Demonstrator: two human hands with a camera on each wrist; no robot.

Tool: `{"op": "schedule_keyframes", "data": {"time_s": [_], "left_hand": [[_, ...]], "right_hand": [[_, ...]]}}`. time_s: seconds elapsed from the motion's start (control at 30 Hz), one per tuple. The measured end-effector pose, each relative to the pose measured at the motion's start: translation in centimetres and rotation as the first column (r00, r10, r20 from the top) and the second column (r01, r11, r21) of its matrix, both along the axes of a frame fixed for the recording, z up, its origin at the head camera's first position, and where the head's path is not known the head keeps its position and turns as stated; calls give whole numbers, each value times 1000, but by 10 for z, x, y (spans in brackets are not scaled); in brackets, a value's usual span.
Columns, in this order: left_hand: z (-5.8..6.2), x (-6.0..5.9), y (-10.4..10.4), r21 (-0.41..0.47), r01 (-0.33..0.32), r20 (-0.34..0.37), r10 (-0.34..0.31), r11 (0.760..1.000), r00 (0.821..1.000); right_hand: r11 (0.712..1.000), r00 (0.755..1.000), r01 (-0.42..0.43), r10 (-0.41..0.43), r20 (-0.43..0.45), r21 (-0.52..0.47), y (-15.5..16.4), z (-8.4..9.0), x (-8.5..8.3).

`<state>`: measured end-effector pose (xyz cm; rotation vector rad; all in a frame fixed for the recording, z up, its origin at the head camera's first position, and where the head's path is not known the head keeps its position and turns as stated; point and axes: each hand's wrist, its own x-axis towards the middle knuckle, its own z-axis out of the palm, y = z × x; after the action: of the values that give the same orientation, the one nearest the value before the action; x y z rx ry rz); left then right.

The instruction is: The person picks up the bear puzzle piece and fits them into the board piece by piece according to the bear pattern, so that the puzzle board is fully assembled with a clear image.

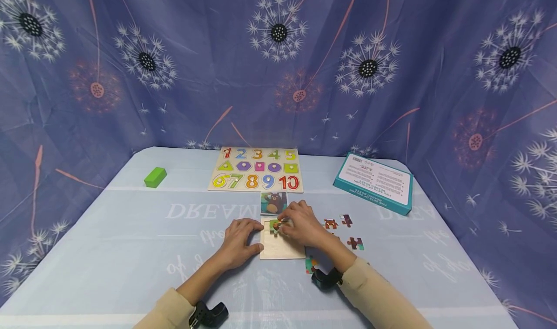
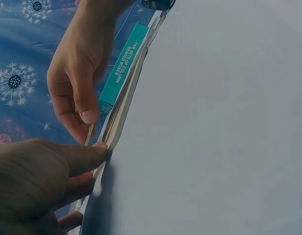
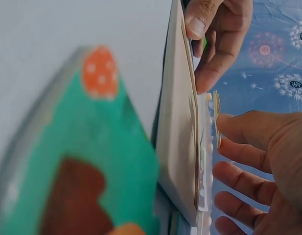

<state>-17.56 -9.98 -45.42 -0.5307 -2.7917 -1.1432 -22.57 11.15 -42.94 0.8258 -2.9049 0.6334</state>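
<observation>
My right hand [image 1: 302,224] pinches a green puzzle piece [image 1: 273,225] with thumb and fingertips, over the upper left part of a pale wooden puzzle board [image 1: 283,248]. In the right wrist view the puzzle piece [image 3: 217,117] appears edge-on between thumb and index finger, held just off the board [image 3: 177,122]. My left hand [image 1: 238,242] rests at the board's left edge, thumb and index fingertip spread along it. A bear picture card [image 1: 274,202] lies right behind the board.
Loose puzzle pieces [image 1: 356,243] lie right of the board, one close to its front right corner. Behind are a number-and-shape board [image 1: 256,169] and, at right, a teal box [image 1: 374,181]. A green block [image 1: 155,177] sits at back left.
</observation>
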Motion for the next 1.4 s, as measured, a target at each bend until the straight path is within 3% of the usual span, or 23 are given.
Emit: {"op": "schedule_keyframes", "data": {"time_s": [0.37,1.4], "left_hand": [[2,0,0,-2,0,-10,0,1000,1000],[1,0,0,1,-3,-14,3,1000,1000]], "right_hand": [[999,1000,0,1,-3,47,-9,-2,-1],[998,1000,7,-7,0,65,-15,-9,0]]}}
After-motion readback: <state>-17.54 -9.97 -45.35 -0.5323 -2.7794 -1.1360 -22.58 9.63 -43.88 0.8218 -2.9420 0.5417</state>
